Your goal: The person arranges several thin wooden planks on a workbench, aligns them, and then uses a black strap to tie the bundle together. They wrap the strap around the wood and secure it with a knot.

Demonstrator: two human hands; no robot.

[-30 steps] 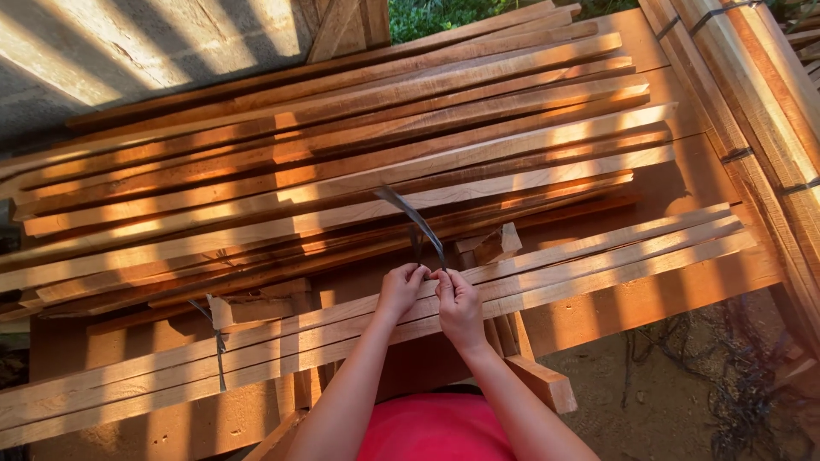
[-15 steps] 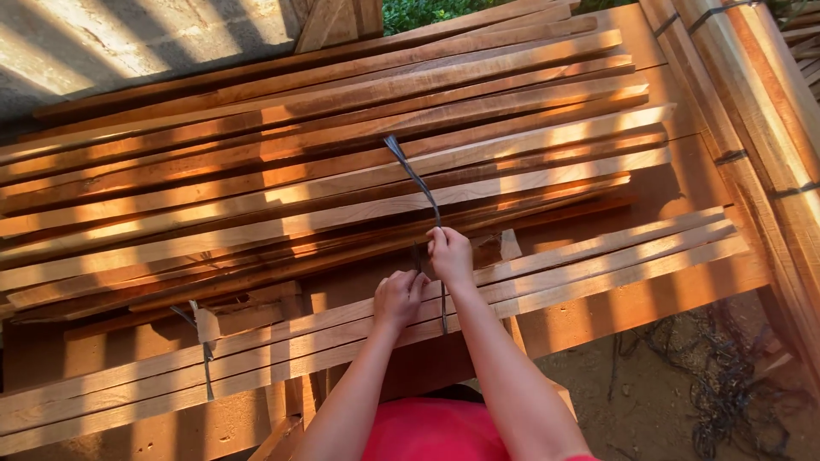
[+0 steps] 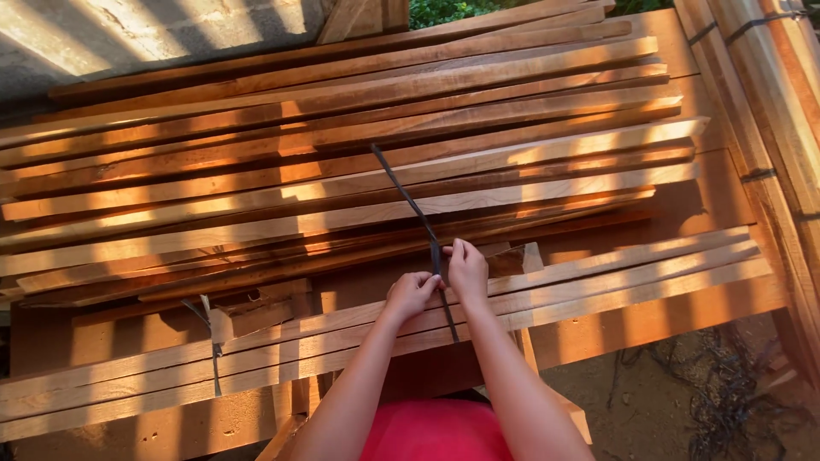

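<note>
A dark strap (image 3: 408, 198) runs from the middle of the wood pile down to a bundle of long wooden strips (image 3: 615, 277) lying across the front. My right hand (image 3: 468, 271) grips the strap where it meets the bundle. Just to its left, my left hand (image 3: 411, 293) rests with curled fingers on the top strip, touching the strap. The strap's lower end (image 3: 449, 324) hangs over the bundle's front edge.
A large pile of long reddish planks (image 3: 342, 162) fills the bench behind the bundle. A second dark strap (image 3: 211, 341) binds the bundle at the left. More strapped timber (image 3: 769, 111) leans at the right. Bare soil with tangled straps (image 3: 726, 401) lies at lower right.
My right hand has drawn back from higher on the strap to beside my left hand. The strap now lies longer and flatter across the planks.
</note>
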